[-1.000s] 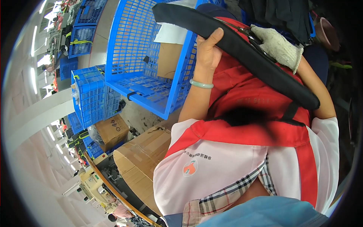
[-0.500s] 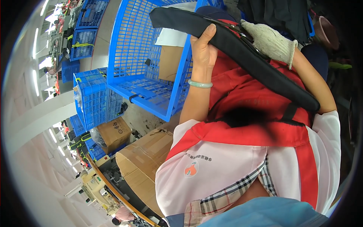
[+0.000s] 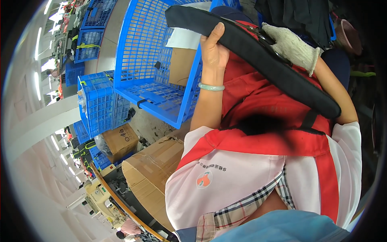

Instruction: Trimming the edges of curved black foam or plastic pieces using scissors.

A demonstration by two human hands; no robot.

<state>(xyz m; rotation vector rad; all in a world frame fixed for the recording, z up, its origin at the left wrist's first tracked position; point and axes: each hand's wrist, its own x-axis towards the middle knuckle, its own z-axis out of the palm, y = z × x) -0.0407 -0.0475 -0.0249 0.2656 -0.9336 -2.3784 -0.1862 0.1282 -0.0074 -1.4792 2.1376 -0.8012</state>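
A long, curved black padded belt (image 3: 250, 50) slants across my lap, its far end over the blue crate and its near end by my right forearm. My bare left hand (image 3: 214, 50) is closed on it near the far end, thumb on top and the other fingers underneath. My right hand (image 3: 293, 47), in a white knitted glove, is at the belt's right edge, closed around a dark, shiny piece (image 3: 264, 38) whose kind I cannot make out. Its fingertips are partly hidden. Below the belt lies my red apron (image 3: 246, 92).
A large blue plastic crate (image 3: 186, 101) with cardboard inside stands at my left. Further left are stacked blue crates (image 3: 96, 105) and cardboard boxes (image 3: 123, 141). Dark fabric pieces (image 3: 292, 20) hang at the far right, near a pink basket (image 3: 348, 36). Sewing machines (image 3: 100, 197) stand at lower left.
The belt's far end has shifted slightly right. My left hand has moved slightly left and toward me along with its grip; the gloved right hand has moved slightly right.
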